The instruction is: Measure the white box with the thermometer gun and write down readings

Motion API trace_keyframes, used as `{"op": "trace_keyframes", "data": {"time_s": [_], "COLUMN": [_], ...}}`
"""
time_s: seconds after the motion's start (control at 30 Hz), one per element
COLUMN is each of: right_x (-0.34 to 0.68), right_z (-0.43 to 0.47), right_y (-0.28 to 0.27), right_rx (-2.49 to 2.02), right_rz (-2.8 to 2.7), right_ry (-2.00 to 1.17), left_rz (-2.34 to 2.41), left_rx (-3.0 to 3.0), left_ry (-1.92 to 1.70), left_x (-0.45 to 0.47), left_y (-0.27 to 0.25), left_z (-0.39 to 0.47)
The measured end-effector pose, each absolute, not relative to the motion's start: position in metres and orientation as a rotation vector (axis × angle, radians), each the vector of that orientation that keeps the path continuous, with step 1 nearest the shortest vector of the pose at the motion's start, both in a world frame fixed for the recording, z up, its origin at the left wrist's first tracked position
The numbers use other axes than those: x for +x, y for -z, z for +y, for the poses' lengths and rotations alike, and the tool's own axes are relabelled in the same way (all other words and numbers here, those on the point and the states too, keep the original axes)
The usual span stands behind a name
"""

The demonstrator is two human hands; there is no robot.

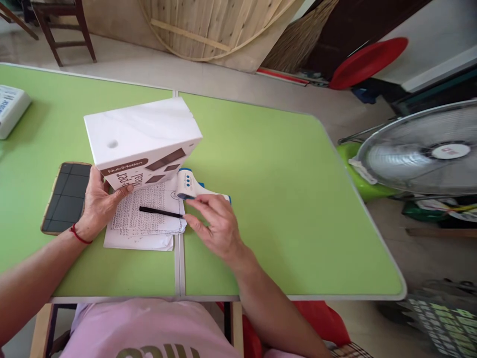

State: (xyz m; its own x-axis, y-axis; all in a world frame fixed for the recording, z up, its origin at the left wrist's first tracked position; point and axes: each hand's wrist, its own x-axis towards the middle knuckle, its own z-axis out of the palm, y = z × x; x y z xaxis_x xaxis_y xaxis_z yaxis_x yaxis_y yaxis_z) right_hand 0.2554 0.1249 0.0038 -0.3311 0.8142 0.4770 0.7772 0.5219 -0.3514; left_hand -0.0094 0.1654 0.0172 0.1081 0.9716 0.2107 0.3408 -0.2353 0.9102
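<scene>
My left hand [102, 199] grips the lower near corner of a white NutriMotion box [145, 129], with the thumb on its printed front. The box is tilted over a stack of written papers [143, 241]. My right hand [218, 226] is empty, its thumb and forefinger apart. Close to its fingertips lies a white and blue infrared thermometer [188, 184]. A black pen [158, 212] rests on the papers, one end beside my right thumb; whether they touch I cannot tell. Left of the papers a dark-screened phone [67, 196] lies near my left wrist.
The green table [290, 214] has a metal seam [179, 268] running through it. A white device [11, 109] sits at the far left. Beyond the right edge stands a fan [428, 149]. A wooden chair [67, 30] and a straw broom [298, 40] are behind the table.
</scene>
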Motion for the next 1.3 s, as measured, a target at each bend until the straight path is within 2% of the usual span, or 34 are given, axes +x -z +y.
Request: {"op": "trace_keyframes", "data": {"time_s": [0.1,0.2,0.33,0.47,0.57,0.7,0.83,1.1,1.3], "right_x": [0.262,0.27,0.277,0.276,0.265,0.241,0.222,0.224,0.225], "right_z": [0.133,0.139,0.143,0.138,0.124,0.098,0.083,0.085,0.085], "right_y": [0.004,0.014,0.02,0.005,-0.016,-0.03,-0.023,-0.013,-0.011], "right_rx": [-1.504,-1.666,-1.63,-1.524,-1.36,-0.975,-0.958,-0.851,-0.891], "right_rz": [-2.02,-2.085,-2.061,-1.722,-1.476,-1.406,-1.29,-1.242,-1.219], "right_ry": [0.004,-0.02,-0.105,-0.222,-0.531,-1.201,-1.465,-1.45,-1.323], "left_rz": [1.297,1.287,1.277,1.283,1.273,1.261,1.293,1.233,1.231], "left_rx": [1.464,1.414,1.378,1.316,1.331,1.361,1.423,1.421,1.427], "left_ry": [-1.305,-1.332,-1.342,-1.326,-1.293,-1.207,-1.122,-1.078,-1.083], "left_x": [-0.009,-0.009,-0.01,-0.01,-0.007,-0.002,-0.001,-0.004,-0.004], "left_y": [-0.017,-0.016,-0.015,-0.016,-0.018,-0.022,-0.022,-0.023,-0.021], "left_z": [0.163,0.161,0.16,0.158,0.153,0.145,0.142,0.143,0.143]}}
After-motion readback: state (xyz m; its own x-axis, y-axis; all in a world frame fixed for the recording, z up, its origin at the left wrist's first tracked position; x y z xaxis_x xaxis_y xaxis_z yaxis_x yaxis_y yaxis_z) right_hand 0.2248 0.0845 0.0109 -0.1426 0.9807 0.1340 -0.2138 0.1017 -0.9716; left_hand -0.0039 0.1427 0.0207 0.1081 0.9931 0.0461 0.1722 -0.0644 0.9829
